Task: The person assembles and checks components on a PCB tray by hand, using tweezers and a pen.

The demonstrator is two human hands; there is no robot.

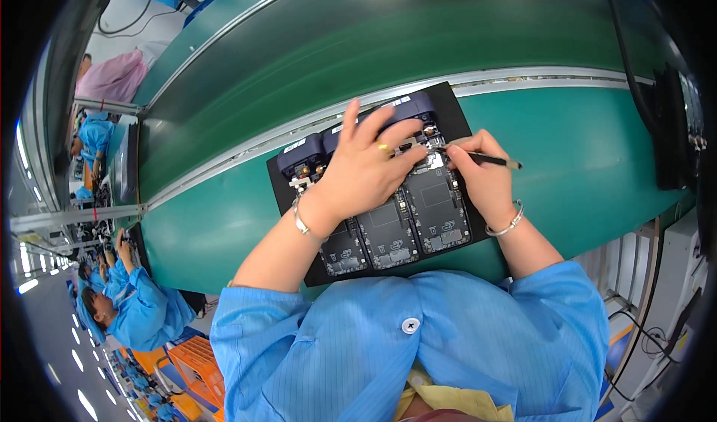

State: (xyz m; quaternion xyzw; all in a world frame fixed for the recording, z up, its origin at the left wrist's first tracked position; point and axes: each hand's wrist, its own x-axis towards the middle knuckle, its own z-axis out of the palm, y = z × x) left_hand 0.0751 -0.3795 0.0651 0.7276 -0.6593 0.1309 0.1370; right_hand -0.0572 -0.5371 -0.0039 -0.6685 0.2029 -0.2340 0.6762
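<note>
Three opened electronic devices lie side by side on a black tray or mat point(449, 102). Each has a dark circuit board, such as the middle board point(385, 231) and the right board point(439, 209), and a rounded dark blue housing point(413, 107) at its far end. My left hand point(366, 160) rests over the middle device with fingers spread, a fingertip touching the right device near its upper connectors. In a pinch, my right hand point(482, 172) holds a slim black tweezers-like tool point(493, 159), its tip at those same connectors. Fingers partly hide the contact point.
The mat lies on a green worktop point(553, 146). A metal rail point(538, 76) runs behind it, before a wide green belt surface point(448, 26). A dark upright object point(672, 131) and a cable stand at the right. Co-workers in blue point(146, 310) sit along the left, near an orange crate point(196, 370).
</note>
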